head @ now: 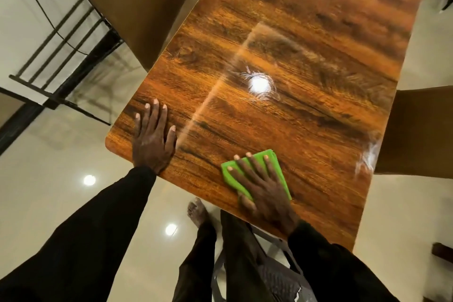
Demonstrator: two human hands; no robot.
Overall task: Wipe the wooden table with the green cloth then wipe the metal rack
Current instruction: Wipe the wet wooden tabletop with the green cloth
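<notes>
Green cloth point(232, 180) lies folded flat on the wooden table point(294, 44), close to its near edge. Your right hand point(264, 191) presses down on it, palm low, fingers straight and fanned across the fabric, thumb at the cloth's near-left side. Your left hand point(153, 144) rests flat on the bare wood by the near-left corner, fingers straight and slightly spread, holding nothing. Both arms reach forward in black sleeves. Black metal rack point(58, 99) stands on the floor off to the left, beyond a brown chair point(132, 2).
</notes>
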